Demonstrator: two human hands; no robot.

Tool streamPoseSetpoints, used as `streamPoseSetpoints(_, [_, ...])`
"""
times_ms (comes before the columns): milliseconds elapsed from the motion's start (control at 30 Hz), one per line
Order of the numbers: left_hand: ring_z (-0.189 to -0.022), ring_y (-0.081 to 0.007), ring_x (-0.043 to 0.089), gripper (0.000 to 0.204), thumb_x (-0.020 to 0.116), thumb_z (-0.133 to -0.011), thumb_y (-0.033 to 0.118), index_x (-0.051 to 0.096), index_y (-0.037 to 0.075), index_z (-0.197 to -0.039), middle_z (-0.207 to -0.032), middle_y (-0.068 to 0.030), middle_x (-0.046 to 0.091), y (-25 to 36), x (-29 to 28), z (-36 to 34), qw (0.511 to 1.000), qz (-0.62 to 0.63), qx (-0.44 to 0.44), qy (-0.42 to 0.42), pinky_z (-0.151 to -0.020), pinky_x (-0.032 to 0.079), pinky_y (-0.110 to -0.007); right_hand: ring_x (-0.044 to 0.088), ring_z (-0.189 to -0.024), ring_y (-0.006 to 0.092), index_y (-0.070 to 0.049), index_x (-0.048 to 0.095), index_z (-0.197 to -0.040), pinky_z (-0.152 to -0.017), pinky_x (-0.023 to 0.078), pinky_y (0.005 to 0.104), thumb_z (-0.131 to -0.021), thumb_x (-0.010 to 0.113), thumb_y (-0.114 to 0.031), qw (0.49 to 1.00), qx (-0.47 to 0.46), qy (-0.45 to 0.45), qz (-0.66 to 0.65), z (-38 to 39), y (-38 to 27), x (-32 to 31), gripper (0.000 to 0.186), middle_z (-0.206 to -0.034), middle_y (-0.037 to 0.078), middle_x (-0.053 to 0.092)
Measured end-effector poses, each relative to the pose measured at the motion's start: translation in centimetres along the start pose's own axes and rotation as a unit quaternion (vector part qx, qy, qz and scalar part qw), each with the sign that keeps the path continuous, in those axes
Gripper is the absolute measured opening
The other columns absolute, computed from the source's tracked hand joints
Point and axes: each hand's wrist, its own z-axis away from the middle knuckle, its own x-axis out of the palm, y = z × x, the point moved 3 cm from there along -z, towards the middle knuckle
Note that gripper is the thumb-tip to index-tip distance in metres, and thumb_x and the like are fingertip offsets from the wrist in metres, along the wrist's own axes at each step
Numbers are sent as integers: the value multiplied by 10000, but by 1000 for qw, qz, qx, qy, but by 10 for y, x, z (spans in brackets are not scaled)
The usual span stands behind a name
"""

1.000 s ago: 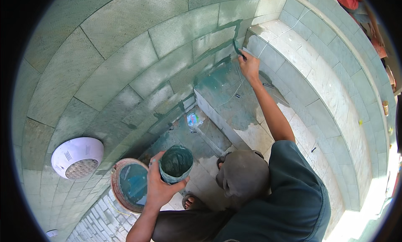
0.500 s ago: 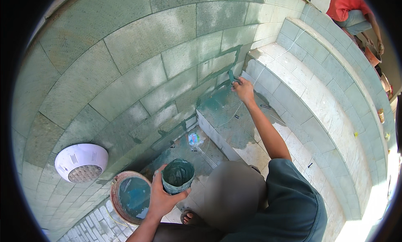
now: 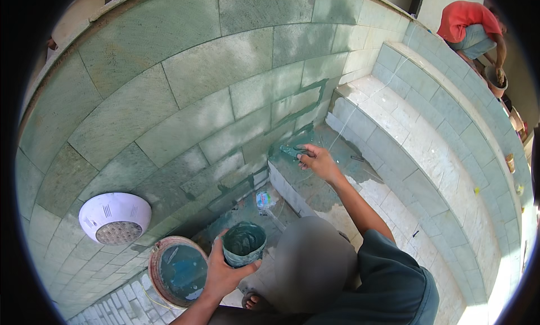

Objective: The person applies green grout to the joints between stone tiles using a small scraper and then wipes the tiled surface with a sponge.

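My left hand (image 3: 223, 273) is wrapped round a cup (image 3: 245, 256) smeared with dark green grout, its mouth tilted up so the paste inside shows. In my right hand (image 3: 318, 163) a small flat scraper (image 3: 289, 151), coated in green, is pinched between thumb and fingers. It hangs over the wet, green-stained step (image 3: 323, 138) in the corner, apart from the tiled wall (image 3: 236, 100). Dark wet grout (image 3: 305, 117) lines the joints low on that wall.
A bucket (image 3: 157, 267) of murky blue-green water stands left of the cup. Above it, a round white lamp (image 3: 115, 208) juts from the wall. A small printed packet (image 3: 263, 199) lies on the floor. Curved tiled steps (image 3: 416, 128) rise right. A co-worker in red (image 3: 468, 20) crouches beyond.
My right hand has drawn back with the scraper, down and left from the wall corner. The cup has hardly shifted. The view has tipped slightly, and the co-worker's container has moved.
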Motion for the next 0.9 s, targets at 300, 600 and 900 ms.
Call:
streamPoseSetpoints(300, [-1101, -176, 614, 858, 881, -702, 177, 392, -64, -1364, -1194, -139, 623, -1, 1, 6, 1000, 6, 5, -27, -976, 470, -323, 625, -772, 95, 2, 578, -1297, -686, 535, 265, -944, 617, -82, 996, -29, -84, 4, 15, -56, 38, 365, -880, 35, 664])
streamPoseSetpoints(600, [-1123, -226, 610, 900, 887, -689, 278, 407, -85, -1359, -1191, -168, 626, -4, 6, 10, 998, -26, 48, -29, -992, 454, -356, 612, -772, 78, -6, 564, -1326, -705, 525, 253, -961, 604, -73, 991, -73, -106, -23, 20, -94, 67, 374, -896, 30, 661])
streamPoseSetpoints(900, [-1099, -208, 618, 837, 880, -697, 233, 436, -48, -1348, -1185, -145, 626, 5, 1, 15, 998, -6, 61, -24, -972, 467, -351, 610, -783, 75, -19, 563, -1329, -720, 513, 243, -966, 610, -89, 986, -57, -139, -73, 63, -132, 100, 373, -897, 16, 659])
